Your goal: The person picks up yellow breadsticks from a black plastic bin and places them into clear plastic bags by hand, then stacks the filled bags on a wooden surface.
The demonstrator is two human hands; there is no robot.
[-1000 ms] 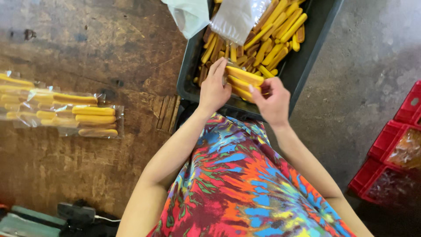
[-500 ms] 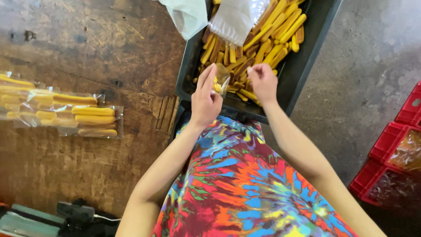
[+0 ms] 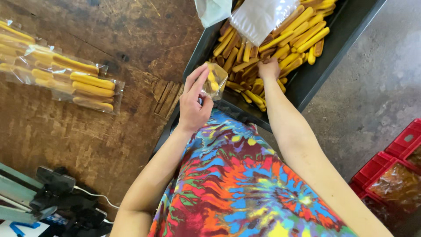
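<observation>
The left hand [image 3: 193, 103] pinches a crinkly clear plastic bag [image 3: 215, 80] of yellow sticks at its fingertips, while the right hand [image 3: 269, 69], fingers curled together, presses into long glossy yellow sticks [image 3: 302, 30] piled in a dark tray [image 3: 315, 74]

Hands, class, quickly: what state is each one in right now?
Left hand: closed on a small clear bag with yellow sticks inside.
Right hand: reaching into the tray's yellow sticks; grip cannot be told.
</observation>
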